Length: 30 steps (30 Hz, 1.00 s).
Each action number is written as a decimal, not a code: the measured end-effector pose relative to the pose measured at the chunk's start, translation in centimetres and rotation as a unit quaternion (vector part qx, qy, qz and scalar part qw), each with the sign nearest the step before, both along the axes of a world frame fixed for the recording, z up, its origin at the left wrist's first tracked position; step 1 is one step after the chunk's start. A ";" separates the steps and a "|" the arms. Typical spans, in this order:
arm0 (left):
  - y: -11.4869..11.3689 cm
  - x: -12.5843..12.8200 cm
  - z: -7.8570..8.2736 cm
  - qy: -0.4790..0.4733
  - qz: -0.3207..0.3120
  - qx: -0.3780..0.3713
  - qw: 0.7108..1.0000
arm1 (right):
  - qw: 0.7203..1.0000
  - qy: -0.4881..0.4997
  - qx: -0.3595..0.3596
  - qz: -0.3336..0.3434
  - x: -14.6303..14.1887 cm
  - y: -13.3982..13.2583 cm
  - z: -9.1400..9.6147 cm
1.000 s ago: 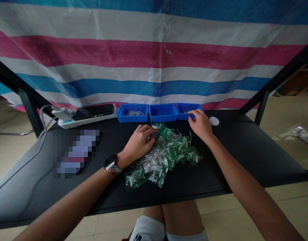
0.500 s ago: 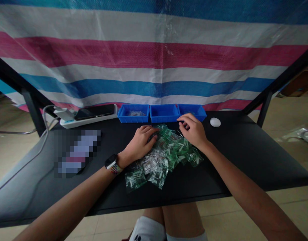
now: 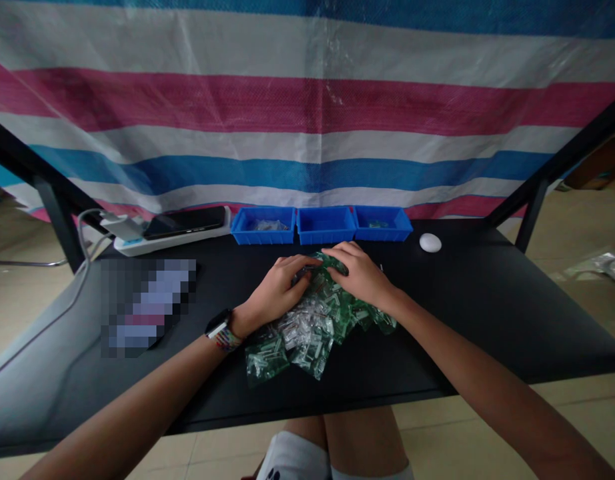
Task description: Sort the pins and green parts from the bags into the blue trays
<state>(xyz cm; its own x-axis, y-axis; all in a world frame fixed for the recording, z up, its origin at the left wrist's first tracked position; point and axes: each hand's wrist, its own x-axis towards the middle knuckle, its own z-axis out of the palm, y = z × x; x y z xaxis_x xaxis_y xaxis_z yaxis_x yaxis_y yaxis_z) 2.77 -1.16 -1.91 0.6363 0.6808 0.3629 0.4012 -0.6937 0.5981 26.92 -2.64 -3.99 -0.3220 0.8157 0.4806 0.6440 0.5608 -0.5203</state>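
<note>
A heap of small clear and green plastic packets (image 3: 312, 320) with pale slim pieces inside lies on the black table. My left hand (image 3: 277, 287) rests on the heap's upper left side, its thumb apart from its bent fingers. From the right, my right hand (image 3: 360, 272) reaches over the top of the heap. Its fingers arch over green film, with the thumb spread below them. The fingertips of both hands are close together, and neither hand visibly grips a packet. What lies beneath the palms is hidden.
Behind the heap stand three blue bins: the left bin (image 3: 263, 227) and right bin (image 3: 382, 225) contain small packets, beside the middle bin (image 3: 325, 227). A white power strip (image 3: 132, 247) carries a dark phone (image 3: 185, 222). A white oval object (image 3: 430, 243) sits right; a pixelated item (image 3: 155, 303) lies left.
My right hand has moved left and down, from near the right bin onto the top of the heap beside my left hand. The left hand has stayed almost in place.
</note>
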 end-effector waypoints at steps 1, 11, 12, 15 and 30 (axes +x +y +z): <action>0.0 0.0 0.0 -0.007 -0.003 0.000 1.000 | 1.000 -0.006 0.003 0.003 0.0 0.1 0.2; 0.0 -0.2 0.7 -0.153 0.089 -0.010 0.984 | 0.977 0.207 -0.011 -0.047 0.1 -0.6 2.1; 0.0 -0.2 0.7 -0.156 0.085 -0.023 0.984 | 0.964 0.259 -0.037 -0.054 -0.1 -0.7 2.2; 0.0 -0.1 0.8 -0.151 0.051 -0.065 0.985 | 0.905 0.401 -0.138 -0.041 -0.9 -1.0 2.2; -0.5 0.0 0.8 -0.161 -0.012 -0.149 0.976 | 0.852 0.434 -0.286 0.056 -2.2 -2.9 3.1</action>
